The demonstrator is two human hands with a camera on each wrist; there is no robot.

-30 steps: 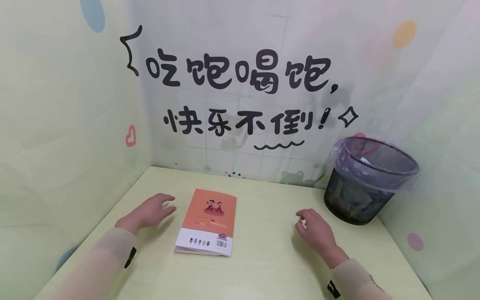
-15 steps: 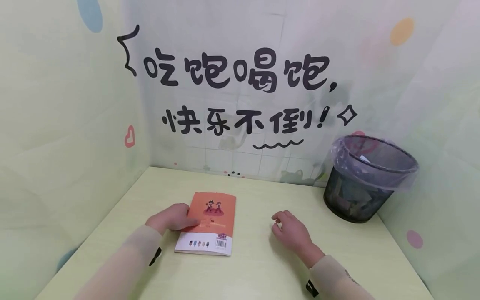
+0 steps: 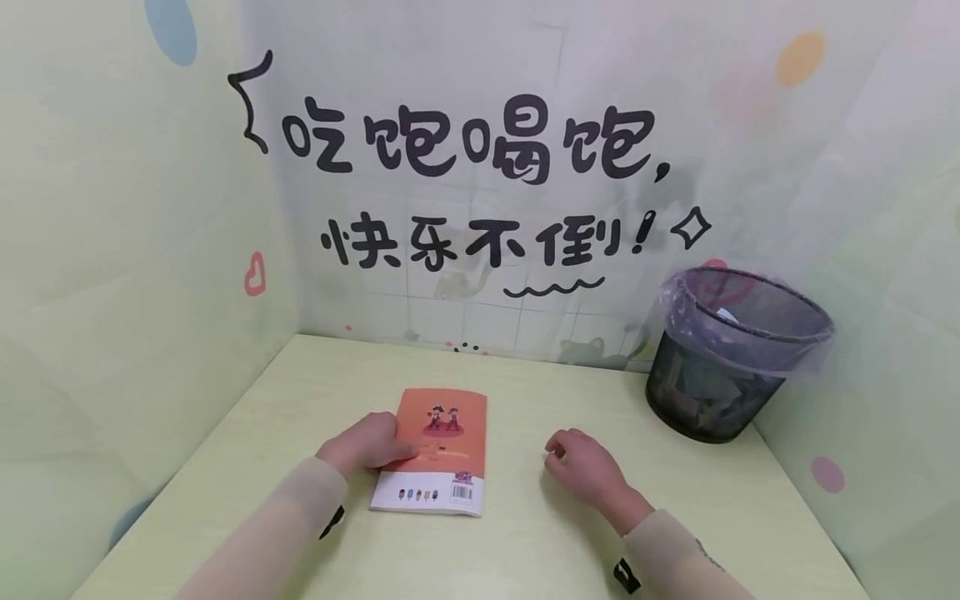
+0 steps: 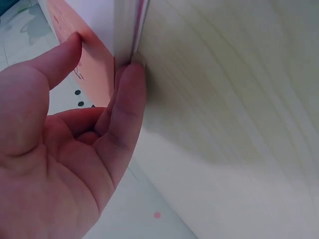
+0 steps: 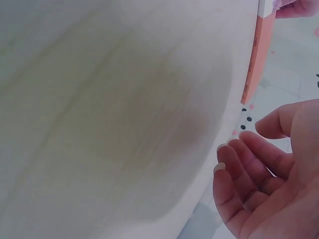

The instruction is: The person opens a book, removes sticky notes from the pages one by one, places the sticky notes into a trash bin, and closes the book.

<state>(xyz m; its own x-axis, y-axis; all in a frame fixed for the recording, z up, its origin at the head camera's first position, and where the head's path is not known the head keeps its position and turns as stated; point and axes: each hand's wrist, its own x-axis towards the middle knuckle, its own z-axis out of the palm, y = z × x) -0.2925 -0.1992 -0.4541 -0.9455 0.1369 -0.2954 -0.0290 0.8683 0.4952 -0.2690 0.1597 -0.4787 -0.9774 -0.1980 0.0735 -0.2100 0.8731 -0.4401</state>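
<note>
A thin orange-and-white book (image 3: 450, 437) lies on the pale table (image 3: 510, 550) with its barcode side up. My left hand (image 3: 367, 442) grips its left edge. The thumb (image 4: 62, 59) rests on the orange cover, and the fingers (image 4: 127, 104) are curled against the edge in the left wrist view. Right of the book, my right hand (image 3: 588, 471) hovers just over the table, fingers loosely curled and holding nothing. The right wrist view shows the book's spine (image 5: 259, 55) beyond that hand.
A black mesh wastebasket (image 3: 708, 383) lined with a purple bag stands at the back right of the table, with some scraps inside. Behind the table hangs a printed wall sheet (image 3: 465, 192) with large black characters. Further pale sheets close off both sides.
My left hand has come in from the left, taken hold of the book's left edge and moved it slightly right. My right hand has moved left, nearer the book.
</note>
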